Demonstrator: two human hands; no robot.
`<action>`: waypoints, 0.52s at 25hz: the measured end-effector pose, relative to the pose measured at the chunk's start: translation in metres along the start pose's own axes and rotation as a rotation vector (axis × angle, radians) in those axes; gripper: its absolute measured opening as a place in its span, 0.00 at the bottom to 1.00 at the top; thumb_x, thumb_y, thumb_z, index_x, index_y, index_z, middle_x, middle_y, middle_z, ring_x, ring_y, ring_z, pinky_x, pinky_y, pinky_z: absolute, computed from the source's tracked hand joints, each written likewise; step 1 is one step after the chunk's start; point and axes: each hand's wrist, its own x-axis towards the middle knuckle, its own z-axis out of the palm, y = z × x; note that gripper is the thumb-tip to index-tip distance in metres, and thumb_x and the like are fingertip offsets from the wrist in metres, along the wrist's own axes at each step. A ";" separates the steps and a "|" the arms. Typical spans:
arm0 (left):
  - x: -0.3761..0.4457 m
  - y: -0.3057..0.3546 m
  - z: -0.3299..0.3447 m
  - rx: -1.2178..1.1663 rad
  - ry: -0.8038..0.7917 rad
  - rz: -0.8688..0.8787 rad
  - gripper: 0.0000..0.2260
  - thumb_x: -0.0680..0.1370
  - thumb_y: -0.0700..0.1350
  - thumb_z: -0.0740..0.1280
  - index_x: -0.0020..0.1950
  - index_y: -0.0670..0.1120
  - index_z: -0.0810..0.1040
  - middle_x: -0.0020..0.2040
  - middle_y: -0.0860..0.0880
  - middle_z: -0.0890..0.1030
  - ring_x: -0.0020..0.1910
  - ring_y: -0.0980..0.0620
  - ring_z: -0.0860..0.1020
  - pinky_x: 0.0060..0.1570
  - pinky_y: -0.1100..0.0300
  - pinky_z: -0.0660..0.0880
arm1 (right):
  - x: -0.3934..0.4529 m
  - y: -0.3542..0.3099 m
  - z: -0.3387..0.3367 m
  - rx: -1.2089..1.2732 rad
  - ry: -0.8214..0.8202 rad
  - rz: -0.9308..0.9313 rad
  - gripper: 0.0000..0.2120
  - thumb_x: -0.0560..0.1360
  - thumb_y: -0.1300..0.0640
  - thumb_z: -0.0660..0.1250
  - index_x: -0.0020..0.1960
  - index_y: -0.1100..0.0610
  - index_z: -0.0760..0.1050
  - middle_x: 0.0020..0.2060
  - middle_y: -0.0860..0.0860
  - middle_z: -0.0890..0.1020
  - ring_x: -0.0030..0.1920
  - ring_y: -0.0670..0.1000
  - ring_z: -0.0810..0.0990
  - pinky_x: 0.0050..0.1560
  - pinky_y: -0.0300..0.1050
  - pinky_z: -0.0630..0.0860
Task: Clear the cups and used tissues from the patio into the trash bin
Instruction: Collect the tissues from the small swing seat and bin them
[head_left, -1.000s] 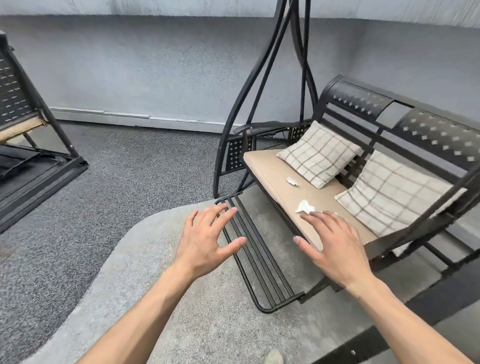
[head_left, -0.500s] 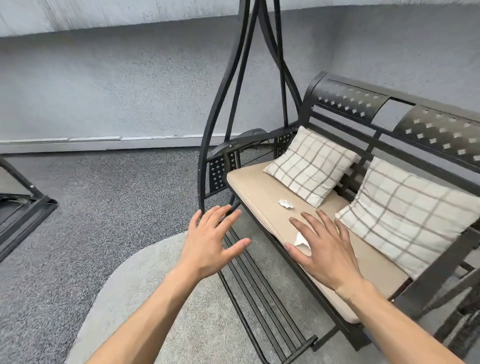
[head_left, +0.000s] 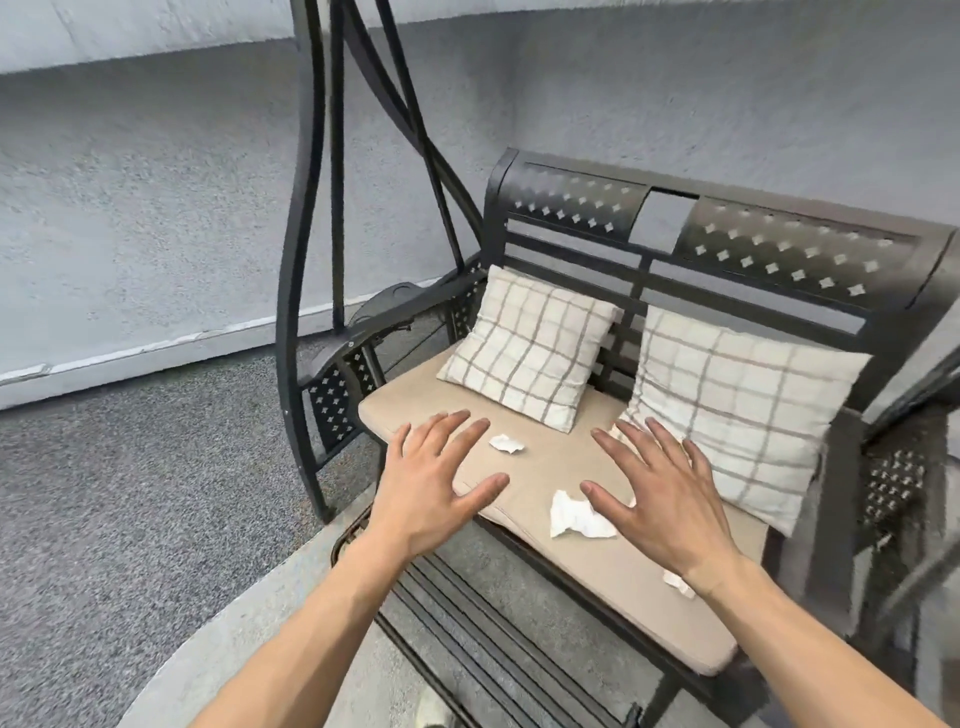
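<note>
You've closed in since a second ago: the swing bench (head_left: 727, 244) now fills the view and both hands are over its seat cushion (head_left: 550, 462), where before they hung short of it over the footrest bars (head_left: 467, 623). My read: approach is done, pickup is next. No cups or trash bin in view.

Two plaid pillows (head_left: 530, 348) lean on the backrest, clear of the work.

Left hand (head_left: 431, 488): fingers spread and straight, holding nothing, over the cushion's front left corner. Right hand (head_left: 660, 499): same, splayed, empty, thumb just beside the large tissue (head_left: 576, 514).

That large tissue lies crumpled near the front edge, long axis roughly along the edge, left end pointing at you. Small tissue (head_left: 506, 443) sits further back, just right of your left fingertips, long axis left-right. A third scrap (head_left: 678, 581) pokes out under your right wrist; orientation hidden.
</note>
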 end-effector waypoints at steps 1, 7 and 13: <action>0.015 -0.011 0.004 -0.013 -0.014 0.029 0.31 0.75 0.73 0.49 0.74 0.61 0.61 0.74 0.55 0.66 0.74 0.54 0.61 0.73 0.44 0.55 | 0.008 -0.003 0.004 -0.005 0.015 0.036 0.33 0.73 0.28 0.44 0.74 0.39 0.58 0.74 0.46 0.63 0.76 0.52 0.52 0.73 0.58 0.50; 0.107 -0.066 0.030 -0.079 -0.099 0.228 0.30 0.75 0.71 0.52 0.73 0.58 0.65 0.72 0.54 0.69 0.72 0.52 0.64 0.73 0.46 0.55 | 0.049 -0.026 0.024 0.011 0.089 0.299 0.30 0.73 0.31 0.53 0.72 0.41 0.63 0.72 0.46 0.66 0.75 0.52 0.57 0.72 0.57 0.55; 0.148 -0.073 0.089 -0.136 -0.259 0.331 0.31 0.74 0.70 0.51 0.72 0.57 0.66 0.72 0.56 0.69 0.72 0.54 0.64 0.74 0.48 0.53 | 0.039 -0.003 0.051 -0.004 0.085 0.524 0.30 0.74 0.33 0.56 0.72 0.43 0.63 0.71 0.47 0.68 0.73 0.52 0.61 0.70 0.57 0.59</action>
